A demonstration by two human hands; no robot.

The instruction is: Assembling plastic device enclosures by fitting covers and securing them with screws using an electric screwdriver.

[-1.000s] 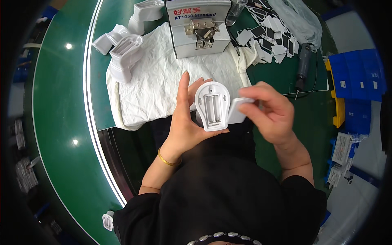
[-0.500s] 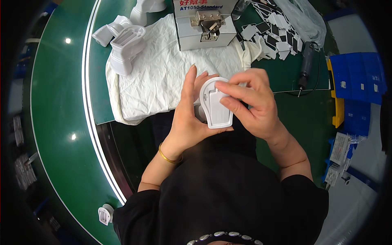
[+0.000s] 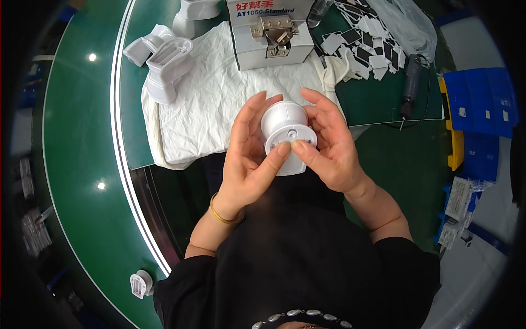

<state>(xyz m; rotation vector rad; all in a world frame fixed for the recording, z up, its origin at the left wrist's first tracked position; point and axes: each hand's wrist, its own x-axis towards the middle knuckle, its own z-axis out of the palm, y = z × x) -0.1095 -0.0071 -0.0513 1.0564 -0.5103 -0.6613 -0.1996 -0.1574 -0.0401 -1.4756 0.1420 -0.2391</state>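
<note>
Between my two hands, above my lap at the cloth's front edge, is a white plastic housing (image 3: 284, 117) with a rounded drum-like end and a flat tapered plate. My left hand (image 3: 249, 153) holds its left side, thumb pressed on the plate. From the other side my right hand (image 3: 333, 151) grips it, its thumb meeting the left one near a small round hole. The fingers behind the housing are partly hidden. Similar white plastic housings (image 3: 169, 60) lie at the far left of the white cloth (image 3: 211, 109).
A dispenser-like box with a metal latch (image 3: 274, 44) stands at the back. Right of it lie many black and white flat pieces (image 3: 366, 46), a clear plastic bag (image 3: 408, 24) and an electric screwdriver (image 3: 409, 90). Blue bins (image 3: 482, 104) stand at right; another small white part (image 3: 141, 284) sits lower left.
The housing has been turned, so its drum-like end now shows above the plate. My right hand has moved from the plate's face to the housing's right side, its fingers around it.
</note>
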